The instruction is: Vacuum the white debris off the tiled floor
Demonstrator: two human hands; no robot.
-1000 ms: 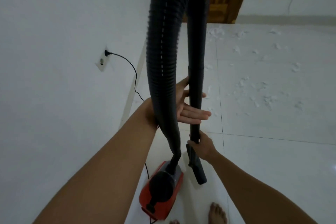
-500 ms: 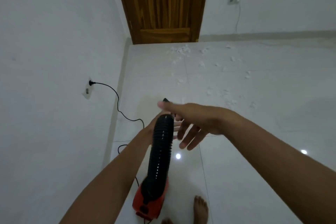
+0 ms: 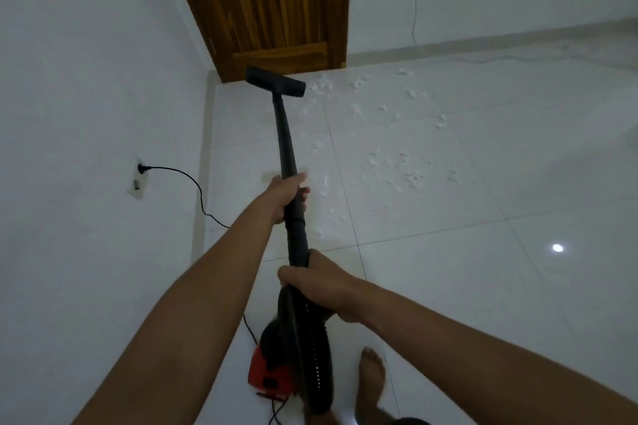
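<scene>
- Wand (image 3: pixel 286 134) is a smooth, matte black tube. It gets thicker in steps toward the hands and ends in a flat, wide nozzle (image 3: pixel 275 81), T-shaped, up by the foot of the door (image 3: pixel 269 0). Can't tell if the nozzle is actually touching the floor (image 3: pixel 483 286).
- Hose (image 3: pixel 316 348) is black and ribbed, and it drops down to a red and black vacuum (image 3: pixel 271 378) near a bare foot (image 3: pixel 371 376).
- Floor is big glossy white tiles with thin grout lines, and one bright light spot is reflected on the right.
- Door is brown wood with vertical grain. The walls are plain white.
- A thin black cord (image 3: pixel 188 179) is plugged into a wall socket (image 3: pixel 136 179) on the left.
- Left hand (image 3: pixel 288 197) is wrapped around the wand about midway, fingers curled round it.
- Right hand (image 3: pixel 317 283) is lower down, clenched around the spot where the wand meets the hose.
- Debris (image 3: pixel 390 169) is small, crumpled white scraps, kinda fluffy looking. They're scattered over the tiles right of the wand, from near the door back to about level with the left hand. A few bits lie just beside that hand, and most of it is ahead of both hands and off to the right.
</scene>
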